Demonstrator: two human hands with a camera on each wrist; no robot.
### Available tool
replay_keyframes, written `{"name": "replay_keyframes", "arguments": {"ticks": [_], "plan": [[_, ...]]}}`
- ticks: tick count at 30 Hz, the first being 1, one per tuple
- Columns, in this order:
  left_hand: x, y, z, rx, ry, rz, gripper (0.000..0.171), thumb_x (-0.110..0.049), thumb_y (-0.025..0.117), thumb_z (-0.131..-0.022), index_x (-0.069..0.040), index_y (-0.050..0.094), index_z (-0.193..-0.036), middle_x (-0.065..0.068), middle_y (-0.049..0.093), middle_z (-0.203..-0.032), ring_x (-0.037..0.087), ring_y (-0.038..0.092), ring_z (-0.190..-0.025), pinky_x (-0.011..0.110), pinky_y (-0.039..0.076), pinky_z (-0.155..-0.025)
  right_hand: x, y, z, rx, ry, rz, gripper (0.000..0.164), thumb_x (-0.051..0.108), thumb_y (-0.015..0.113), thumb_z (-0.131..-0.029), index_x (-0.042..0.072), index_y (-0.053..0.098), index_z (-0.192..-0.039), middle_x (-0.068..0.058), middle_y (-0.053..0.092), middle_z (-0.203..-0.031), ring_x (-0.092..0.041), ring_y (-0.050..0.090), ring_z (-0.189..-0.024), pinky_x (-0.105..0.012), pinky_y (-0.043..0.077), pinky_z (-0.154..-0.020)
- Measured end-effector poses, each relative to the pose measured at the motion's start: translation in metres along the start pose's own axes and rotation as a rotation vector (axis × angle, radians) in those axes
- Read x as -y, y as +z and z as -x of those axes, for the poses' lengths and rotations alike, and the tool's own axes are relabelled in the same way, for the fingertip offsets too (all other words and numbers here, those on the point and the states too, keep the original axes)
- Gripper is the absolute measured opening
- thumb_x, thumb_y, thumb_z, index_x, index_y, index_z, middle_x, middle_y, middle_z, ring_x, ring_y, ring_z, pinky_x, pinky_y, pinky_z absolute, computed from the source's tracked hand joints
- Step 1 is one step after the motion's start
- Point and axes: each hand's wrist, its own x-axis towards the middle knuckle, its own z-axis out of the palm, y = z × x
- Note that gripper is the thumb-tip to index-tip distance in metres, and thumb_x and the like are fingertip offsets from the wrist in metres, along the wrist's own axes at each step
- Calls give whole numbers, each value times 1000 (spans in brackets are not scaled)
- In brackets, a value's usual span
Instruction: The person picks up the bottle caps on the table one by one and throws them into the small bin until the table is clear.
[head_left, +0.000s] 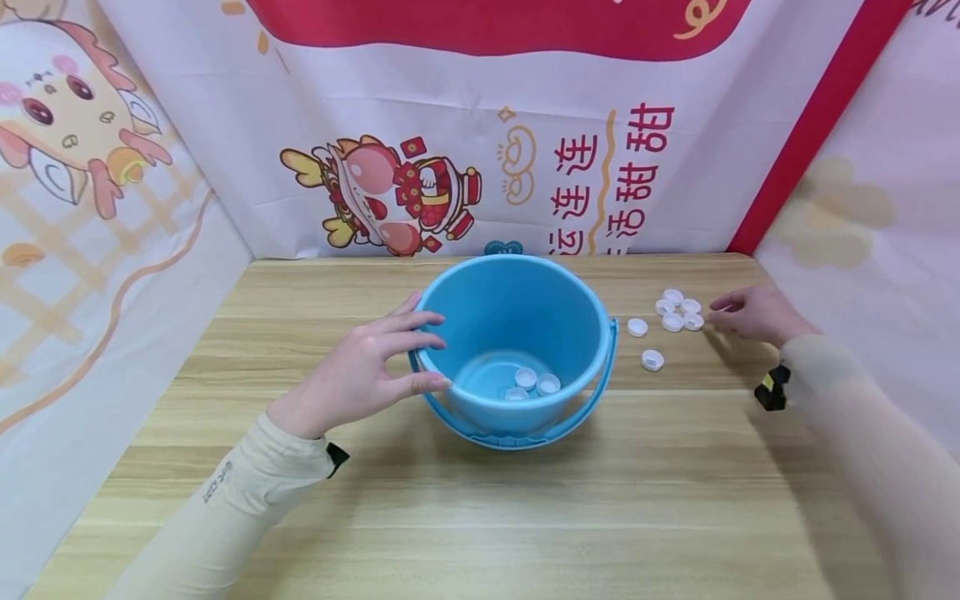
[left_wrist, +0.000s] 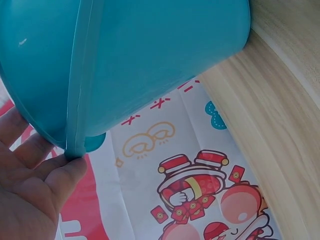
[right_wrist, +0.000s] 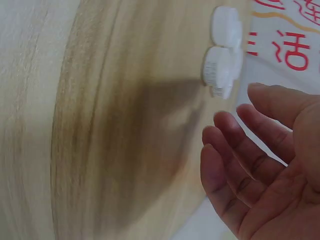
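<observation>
A light blue bucket (head_left: pixel 517 312) stands mid-table, its mouth tilted toward the head camera. My left hand (head_left: pixel 360 367) grips its left rim, and in the left wrist view the thumb lies by the lower end of the handle strip (left_wrist: pixel 80 85). Inside, on the bucket's bottom, are three white bottle caps (head_left: pixel 526 379). To the right, a cluster of several white caps (head_left: pixel 672 322) lies on the table. My right hand (head_left: pixel 761 315) hovers just right of that cluster; the right wrist view shows its fingers (right_wrist: pixel 215 167) loosely bent with nothing between them.
Two separate caps, one nearer the bucket (head_left: pixel 637 327) and one further forward (head_left: pixel 652 360), lie between bucket and cluster. Behind the wooden table (head_left: pixel 480 517) hangs a printed white and red cloth (head_left: pixel 465 92), with more cloth walls at both sides.
</observation>
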Motion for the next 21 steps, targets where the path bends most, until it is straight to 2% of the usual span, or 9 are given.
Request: {"name": "replay_keyframes", "arguments": {"ticks": [3,7,9,14,21], "plan": [[0,0,0,-1,1,-5,47,-42,78,-84,-11,72,-119,7,56,-142,31,30,-145,53,47,-97,-3,3,-6,-19,6,70,45,31,63,-97,-6,62,-124,-14,71,-93,-30,63,-88,-42,49,-77],[0,1,0,-2,3,-11,48,-43,78,-84,-12,72,-120,6,56,-142,30,30,-145,52,48,-97,-3,7,-14,-16,32,67,50,36,59,-98,-7,61,-125,-19,68,-101,-37,56,-98,-54,44,-88],[1,2,0,-1,4,-10,48,-43,77,-84,-11,72,-120,7,56,-141,30,30,-145,52,48,-97,-2,9,-17,-9,49,49,54,39,59,-98,-8,60,-124,-21,66,-100,-39,54,-98,-56,43,-89],[0,2,0,-3,6,-7,48,-42,78,-84,-11,72,-119,7,56,-141,30,31,-145,51,49,-95,3,11,-24,0,85,42,63,48,61,-95,-8,60,-125,-18,66,-94,-37,53,-97,-54,43,-88],[0,1,-1,-10,13,-11,48,-40,79,-83,-9,72,-118,8,56,-141,31,32,-144,50,49,-95,6,13,-34,16,105,69,71,56,62,-91,-6,60,-126,-27,61,-114,-41,51,-105,-57,41,-93]]}}
